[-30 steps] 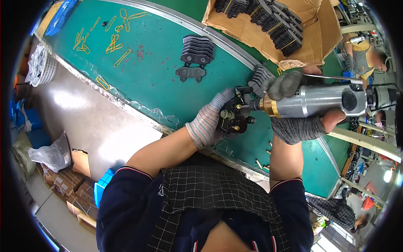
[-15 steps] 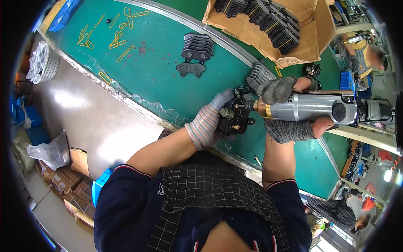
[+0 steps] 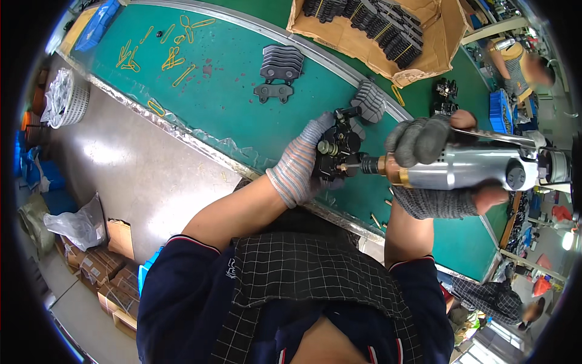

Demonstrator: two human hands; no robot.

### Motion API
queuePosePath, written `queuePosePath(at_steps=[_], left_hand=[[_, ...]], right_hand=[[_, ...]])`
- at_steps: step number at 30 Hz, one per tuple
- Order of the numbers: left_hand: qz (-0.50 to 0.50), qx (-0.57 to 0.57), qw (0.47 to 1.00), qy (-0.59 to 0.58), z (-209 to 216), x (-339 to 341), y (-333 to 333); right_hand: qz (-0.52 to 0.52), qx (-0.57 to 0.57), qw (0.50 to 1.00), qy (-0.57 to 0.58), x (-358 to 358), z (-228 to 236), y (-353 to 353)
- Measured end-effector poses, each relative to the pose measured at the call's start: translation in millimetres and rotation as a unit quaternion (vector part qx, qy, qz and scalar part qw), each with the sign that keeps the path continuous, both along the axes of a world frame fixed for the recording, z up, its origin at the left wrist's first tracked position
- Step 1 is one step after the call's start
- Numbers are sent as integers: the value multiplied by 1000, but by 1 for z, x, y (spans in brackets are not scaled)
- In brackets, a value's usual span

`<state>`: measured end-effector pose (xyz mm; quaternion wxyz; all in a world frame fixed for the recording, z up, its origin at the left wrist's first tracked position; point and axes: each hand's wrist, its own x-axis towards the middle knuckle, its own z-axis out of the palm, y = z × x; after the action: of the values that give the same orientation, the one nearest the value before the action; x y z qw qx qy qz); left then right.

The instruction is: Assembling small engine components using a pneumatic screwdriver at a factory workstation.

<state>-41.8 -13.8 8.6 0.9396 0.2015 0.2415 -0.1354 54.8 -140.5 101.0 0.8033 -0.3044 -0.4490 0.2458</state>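
Note:
My left hand (image 3: 296,162), in a striped knit glove, is closed around a black brake caliper (image 3: 347,143) above the bench's near edge. In my right hand (image 3: 419,145), wearing a grey glove with bare fingertips, lies a silver power screwdriver (image 3: 464,168), held level. Its tip points left and meets the caliper at a small brass-coloured fitting; whether it is seated there cannot be made out. Beyond the caliper a row of grey brake pads (image 3: 370,100) stands on the bench. Farther left are a stack of dark brake pads (image 3: 282,63) and one pad lying flat (image 3: 273,93).
Yellow rubber bands (image 3: 173,59) lie scattered over the green bench (image 3: 224,115). A cardboard box (image 3: 424,67) of banded brake pads stands at the back, with black calipers (image 3: 445,97) to its right. Small brass pins (image 3: 376,220) lie near the front edge. Another person (image 3: 515,67) is at far right.
The screwdriver has shifted right and slightly down, its tip going from an upper point on the caliper to the lower brass fitting. My left hand has raised the caliper a little in view.

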Motion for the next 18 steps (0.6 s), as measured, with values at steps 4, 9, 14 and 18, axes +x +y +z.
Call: queuePosePath(at_steps=[4, 9, 14, 18], left_hand=[[-16, -9, 1000, -8, -3, -3, -7], [-20, 0, 999, 36, 2, -1, -17], [-32, 0, 999, 32, -2, -1, -15], [-15, -13, 1000, 17, -15, 0, -21]], right_hand=[[-13, 0, 1000, 13, -6, -9, 1], [0, 24, 1000, -11, -6, -18, 0], [-62, 48, 996, 52, -10, 5, -26], [-129, 21, 990, 52, -21, -14, -27]])
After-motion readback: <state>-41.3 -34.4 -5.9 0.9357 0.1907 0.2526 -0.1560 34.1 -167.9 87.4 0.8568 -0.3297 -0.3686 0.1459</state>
